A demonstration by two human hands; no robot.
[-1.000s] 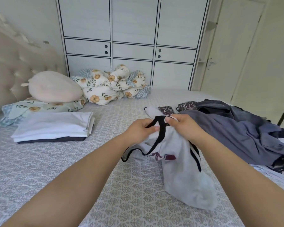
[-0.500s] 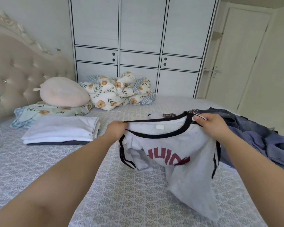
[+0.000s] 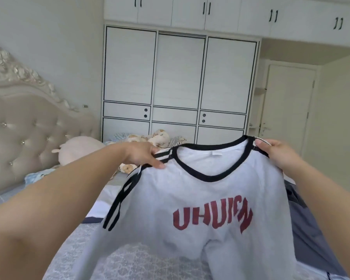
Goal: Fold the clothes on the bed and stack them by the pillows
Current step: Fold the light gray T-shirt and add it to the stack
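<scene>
A light grey T-shirt [image 3: 200,190] with a black collar, black shoulder stripes and red letters hangs spread out in front of me, above the bed. My left hand [image 3: 143,156] grips its left shoulder and my right hand [image 3: 279,154] grips its right shoulder. The shirt's lower part droops towards the patterned bedsheet [image 3: 129,261]. A pale pink pillow [image 3: 79,148] lies by the headboard. The folded stack is mostly hidden behind my left arm; only an edge [image 3: 95,216] shows.
A pile of dark grey-blue clothes [image 3: 309,229] lies on the bed at the right, partly behind the shirt. A floral quilt [image 3: 158,138] is bunched at the far side. The tufted headboard [image 3: 28,134] is on the left, a white wardrobe [image 3: 180,87] behind, a door [image 3: 287,110] at the right.
Both hands have moved apart and lifted the T-shirt off the bed, spreading it by the shoulders. My view has tilted upward.
</scene>
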